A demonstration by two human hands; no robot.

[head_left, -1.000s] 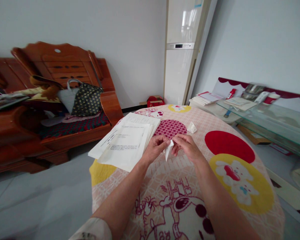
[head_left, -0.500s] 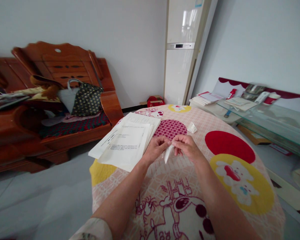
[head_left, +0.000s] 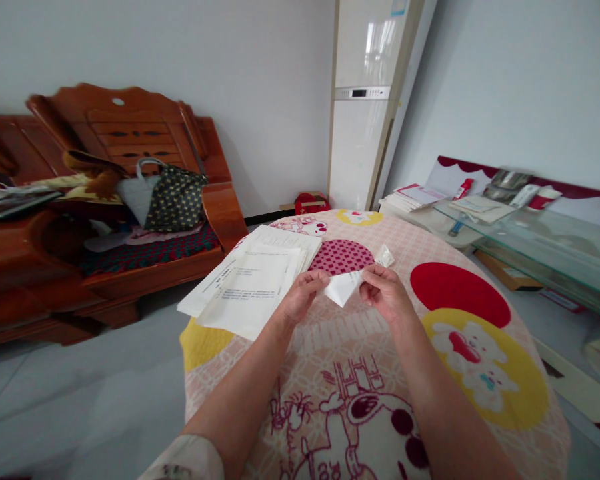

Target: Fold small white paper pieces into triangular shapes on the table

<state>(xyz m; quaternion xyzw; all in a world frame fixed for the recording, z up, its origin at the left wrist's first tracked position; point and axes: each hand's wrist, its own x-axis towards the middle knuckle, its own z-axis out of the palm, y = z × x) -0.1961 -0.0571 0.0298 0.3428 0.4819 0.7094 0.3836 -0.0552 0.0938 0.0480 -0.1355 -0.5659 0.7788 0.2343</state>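
A small folded piece of white paper (head_left: 343,289) is stretched between my hands above the table, its lower edge coming to a point. My left hand (head_left: 303,293) pinches its left corner between thumb and fingers. At the opposite corner, my right hand (head_left: 384,291) grips the paper the same way. Just beyond my right fingers, another small folded white paper (head_left: 385,255) lies on the cloth. To the left of my left hand rests a stack of printed sheets (head_left: 253,293), spread unevenly.
A patterned tablecloth (head_left: 460,287) covers the round table. On the right stands a glass shelf unit (head_left: 540,243) holding a paper cup (head_left: 544,197) and other items. A wooden sofa (head_left: 130,133) with a dark star-patterned bag (head_left: 175,198) is at left. A tall white cabinet-like appliance (head_left: 360,147) stands behind.
My hands have moved apart, the right one slightly to the right. The folded paper, earlier hanging narrow beneath my joined fingertips, is now spread wide between them.
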